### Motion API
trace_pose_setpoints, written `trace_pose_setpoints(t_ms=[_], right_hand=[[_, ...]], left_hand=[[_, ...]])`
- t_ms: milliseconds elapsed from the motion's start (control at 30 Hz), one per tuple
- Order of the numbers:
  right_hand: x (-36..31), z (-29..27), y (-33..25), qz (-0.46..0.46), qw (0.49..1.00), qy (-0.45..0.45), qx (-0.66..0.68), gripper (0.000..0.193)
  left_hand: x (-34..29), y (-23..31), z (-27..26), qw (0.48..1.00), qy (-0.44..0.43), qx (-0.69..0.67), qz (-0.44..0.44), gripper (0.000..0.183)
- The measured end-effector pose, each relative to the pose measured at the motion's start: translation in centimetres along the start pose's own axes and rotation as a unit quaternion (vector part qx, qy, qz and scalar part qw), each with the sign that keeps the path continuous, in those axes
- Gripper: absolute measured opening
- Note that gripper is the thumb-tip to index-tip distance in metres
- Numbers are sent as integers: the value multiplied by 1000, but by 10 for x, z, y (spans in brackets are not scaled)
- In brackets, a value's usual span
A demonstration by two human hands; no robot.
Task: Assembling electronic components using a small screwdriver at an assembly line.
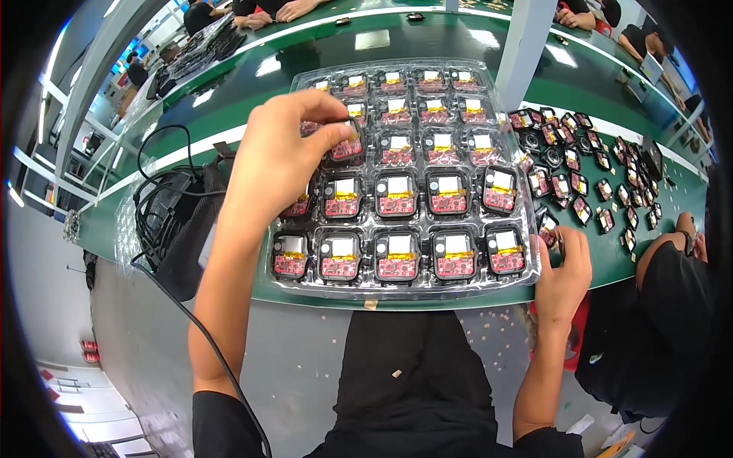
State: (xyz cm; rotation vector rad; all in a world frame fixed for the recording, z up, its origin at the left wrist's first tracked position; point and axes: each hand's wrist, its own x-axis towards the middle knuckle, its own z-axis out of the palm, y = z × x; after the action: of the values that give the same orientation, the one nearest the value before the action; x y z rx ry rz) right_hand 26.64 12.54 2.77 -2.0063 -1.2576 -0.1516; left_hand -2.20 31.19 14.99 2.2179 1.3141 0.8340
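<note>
Writing check first: markings on the red boards and white patches of the trayed modules are too small to read from here. Edges: clear plastic tray sits along the front lip of the green bench, near edge close to that lip. Grey post stands just beside the far right corner; loose modules are scattered just off the right side, black cables bunched on the left. Sideways room at tray level is tight on both flanks; green surface shows beyond the far edge. Neighbour's dark sleeve is near at far right. Left hand reaches over the tray from the left, thumb and index pinched on a black-framed module, at the third row from the front; can't tell if it's seated or lifted. Right hand is by the tray's right edge, fingers curled, tips at a partly hidden module; can't tell whether they're clamped on it.
</note>
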Motion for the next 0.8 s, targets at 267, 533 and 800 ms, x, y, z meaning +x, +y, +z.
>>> trace_pose_setpoints(t_ms=[267,533,800], right_hand=[[1,0,5,-17,999,33,39,23],[-10,-3,13,-42,987,130,89,27],[-69,-44,-17,-187,927,-46,321,60]], left_hand=[[0,-8,-2,993,-42,68,82,17],[-16,2,-11,980,66,111,150,24],[-126,41,20,913,-78,-278,287,29]])
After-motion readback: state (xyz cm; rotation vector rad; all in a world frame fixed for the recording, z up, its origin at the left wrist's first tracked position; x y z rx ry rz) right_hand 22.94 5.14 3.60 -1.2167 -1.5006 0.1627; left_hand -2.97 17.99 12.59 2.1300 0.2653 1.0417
